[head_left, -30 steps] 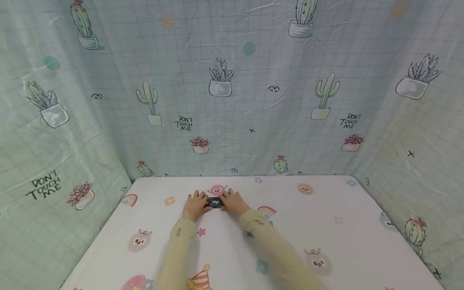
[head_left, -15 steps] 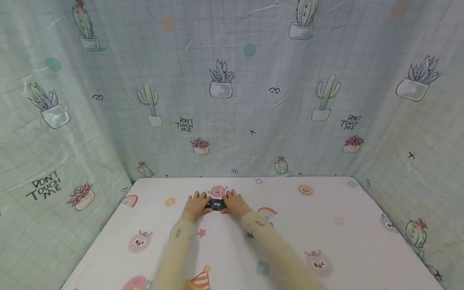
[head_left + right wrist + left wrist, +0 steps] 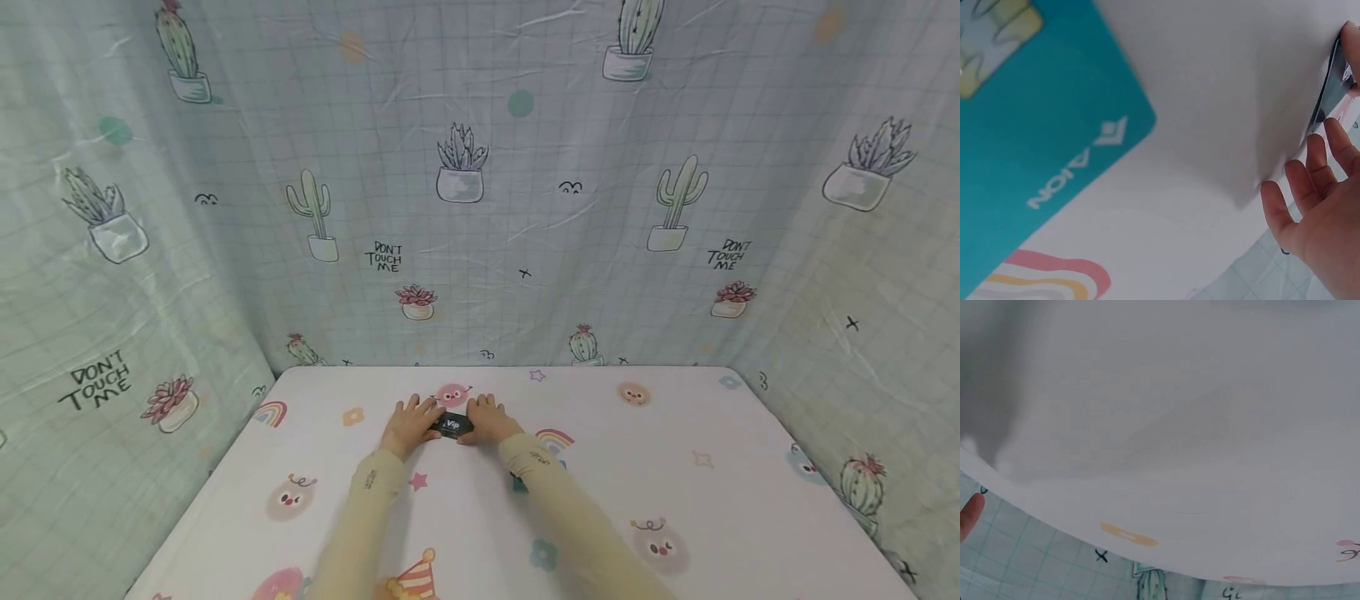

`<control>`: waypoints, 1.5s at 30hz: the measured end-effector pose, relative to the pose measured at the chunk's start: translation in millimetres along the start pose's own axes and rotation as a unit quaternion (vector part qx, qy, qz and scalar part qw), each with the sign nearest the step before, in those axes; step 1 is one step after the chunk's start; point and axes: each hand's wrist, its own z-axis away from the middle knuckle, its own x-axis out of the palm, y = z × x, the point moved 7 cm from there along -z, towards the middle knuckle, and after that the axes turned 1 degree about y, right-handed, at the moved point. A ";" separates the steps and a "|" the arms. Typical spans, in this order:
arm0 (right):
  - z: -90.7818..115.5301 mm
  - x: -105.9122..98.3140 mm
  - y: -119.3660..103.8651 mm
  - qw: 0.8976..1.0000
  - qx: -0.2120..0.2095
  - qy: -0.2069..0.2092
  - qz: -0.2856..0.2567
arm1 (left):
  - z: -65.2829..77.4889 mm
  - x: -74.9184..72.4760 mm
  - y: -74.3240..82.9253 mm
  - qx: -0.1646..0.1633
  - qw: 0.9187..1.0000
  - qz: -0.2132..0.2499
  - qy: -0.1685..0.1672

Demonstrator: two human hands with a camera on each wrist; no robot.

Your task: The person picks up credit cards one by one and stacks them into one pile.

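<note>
A black card point(image 3: 453, 425) with "Vip" in white letters lies between the two hands near the far side of the table. My left hand point(image 3: 406, 427) pinches its left end, thumb at the near edge and fingers at the far edge. The right hand point(image 3: 491, 420) holds the opposite end in the same way. In the right wrist view the black card point(image 3: 1331, 81) appears at a steep angle beside the fingers. A teal card point(image 3: 1079, 144) with a gold chip lies closer to that camera; in the head view the right sleeve mostly covers it. The left wrist view catches only one fingertip point(image 3: 970, 515).
The white table point(image 3: 600, 467) carries printed cartoon faces, stars, flowers and rainbows. Grey-green cactus-print cloth point(image 3: 495, 233) hangs behind it and on both sides. Long yellow sleeves point(image 3: 570, 517) stretch in from the near edge.
The black card has shifted slightly right and turned a little clockwise in the head view. Both hands stay on its ends, with small movements of the fingers.
</note>
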 end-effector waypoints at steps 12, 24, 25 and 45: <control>-13.5 7.1 1.8 0.998 -0.056 0.034 -0.020 | -4.3 2.3 -0.4 0.011 1.000 0.004 -0.017; -1.7 0.9 -2.7 0.994 -0.080 0.044 0.057 | -2.3 -3.8 4.0 0.057 0.998 0.012 0.010; -1.7 1.3 -2.7 0.994 -0.082 0.043 0.057 | -2.1 -4.3 4.3 0.061 0.998 0.010 0.010; 3.3 -0.4 -2.8 0.990 -0.103 0.050 0.087 | -2.1 -6.3 11.7 0.108 0.991 -0.081 0.013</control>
